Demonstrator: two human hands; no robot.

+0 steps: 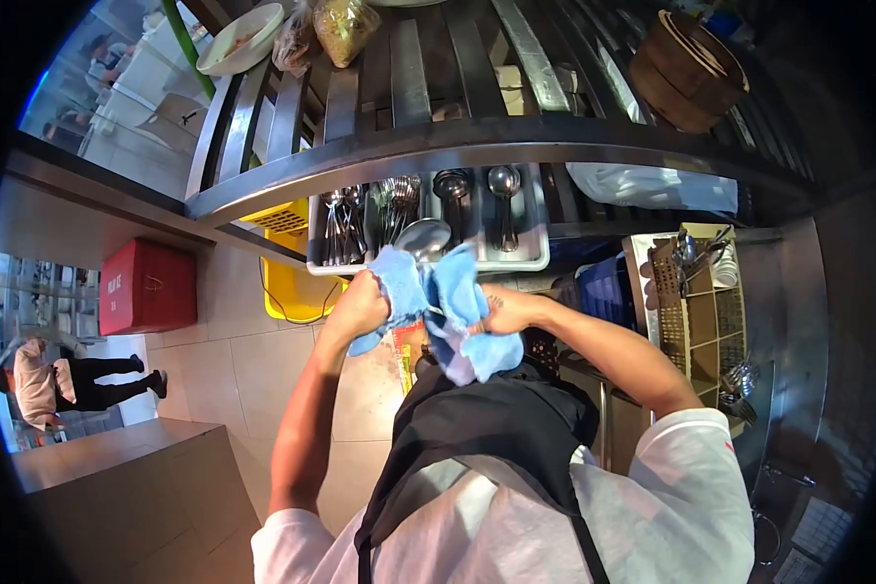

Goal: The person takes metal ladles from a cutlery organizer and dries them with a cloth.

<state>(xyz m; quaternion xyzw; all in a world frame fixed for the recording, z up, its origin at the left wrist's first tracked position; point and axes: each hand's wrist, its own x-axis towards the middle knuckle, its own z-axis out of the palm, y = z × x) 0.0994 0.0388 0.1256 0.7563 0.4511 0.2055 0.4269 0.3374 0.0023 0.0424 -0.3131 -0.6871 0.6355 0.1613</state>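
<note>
A light blue cloth [455, 287] is bunched between my two hands, over the front edge of a cutlery tray. My left hand [360, 310] is closed on the cloth's left part, and my right hand [508, 311] grips its right part. The bowl of a large metal spoon [423, 237] shows just above the cloth; its handle is hidden, so I cannot tell which hand bears it. Beyond, the grey cutlery tray [538, 255] has compartments with forks [399, 198], dark-looking spoons [451, 185] and larger serving spoons [504, 183].
A slatted metal shelf [457, 144] spans above the tray, bearing a bamboo steamer [679, 83], a bowl [238, 41] and a bag of food [345, 29]. Cutlery stands in a divided rack [703, 321] at right. A yellow crate [297, 292], red box [149, 285] and another person [78, 383] are leftward.
</note>
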